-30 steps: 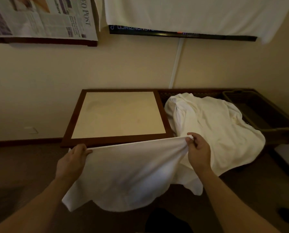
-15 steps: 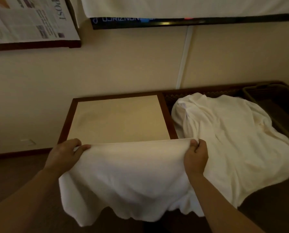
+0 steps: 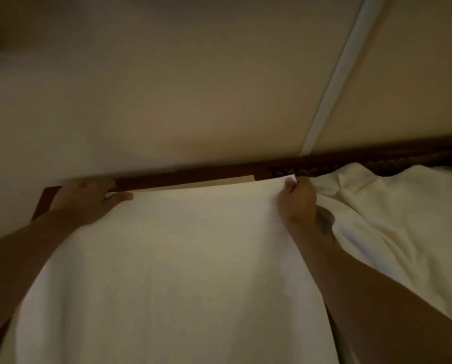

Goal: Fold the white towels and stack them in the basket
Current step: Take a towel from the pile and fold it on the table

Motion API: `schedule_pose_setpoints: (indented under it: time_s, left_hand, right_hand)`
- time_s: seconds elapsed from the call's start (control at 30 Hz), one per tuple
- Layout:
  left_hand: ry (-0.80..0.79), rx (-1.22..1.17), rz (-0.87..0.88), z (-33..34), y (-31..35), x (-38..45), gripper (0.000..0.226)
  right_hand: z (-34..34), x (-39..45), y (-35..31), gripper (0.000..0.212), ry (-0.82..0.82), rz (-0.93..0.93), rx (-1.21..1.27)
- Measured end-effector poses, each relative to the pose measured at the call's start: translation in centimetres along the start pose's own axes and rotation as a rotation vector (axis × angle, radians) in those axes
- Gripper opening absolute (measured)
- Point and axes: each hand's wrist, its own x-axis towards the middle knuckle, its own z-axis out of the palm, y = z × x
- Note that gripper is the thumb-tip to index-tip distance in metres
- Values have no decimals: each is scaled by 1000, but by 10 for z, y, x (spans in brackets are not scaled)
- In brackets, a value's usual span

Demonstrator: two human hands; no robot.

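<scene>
Tabletop (image 3: 214, 183) bears towel (image 3: 182, 258), seemingly lengthwise toward the wall, both hands' fingers (image 3: 289, 183) pinching its far corners.

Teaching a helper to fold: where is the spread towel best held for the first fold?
At its two far corners, from the near side, as the left hand and right hand do now. The spread towel lies flat, its straight far edge along the table.

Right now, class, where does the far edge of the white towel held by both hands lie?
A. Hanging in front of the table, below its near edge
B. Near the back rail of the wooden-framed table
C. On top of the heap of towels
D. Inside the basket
B: the left hand and right hand hold the white towel with its far edge close to the dark back rail of the table.
</scene>
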Motion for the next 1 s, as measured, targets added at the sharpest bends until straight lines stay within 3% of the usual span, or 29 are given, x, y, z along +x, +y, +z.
schedule_pose_setpoints:
  time_s: [0.17,0.27,0.33,0.43,0.5,0.53,0.6,0.63,0.73,0.9,1.0]
  left_hand:
    - [-40,-29,-17,31,-1,66,53]
    - [-25,-66,-56,44,1,91,38]
    - [-67,-102,-98,55,-2,102,48]
    - [-156,-211,-154,58,-11,108,64]
    - [-213,-310,-158,54,-18,108,55]
    - [-243,-352,-150,50,-21,106,45]
    - [-302,-402,-115,44,-26,102,33]
    - [-328,-428,-114,40,-33,99,32]
    - [-448,-549,-140,27,-56,89,39]
    - [-706,-512,-76,14,-116,71,48]
    - [-739,-420,-20,3,-158,72,68]
  right_hand:
    - [45,69,1,33,-54,-71,-110]
    - [58,96,5,31,-64,-98,-220]
    - [65,104,4,32,-70,-83,-288]
    - [68,104,-8,35,26,-50,-459]
    - [74,82,-29,38,149,-108,-518]
    - [83,61,-43,37,158,-233,-495]
    - [112,-1,-72,37,-9,-563,-445]
    - [132,-34,-89,44,-192,-667,-437]
    - [182,-95,-120,64,-661,-637,-582]
    - [201,-104,-121,69,-615,-576,-693]
    - [201,-107,-124,68,-594,-565,-717]
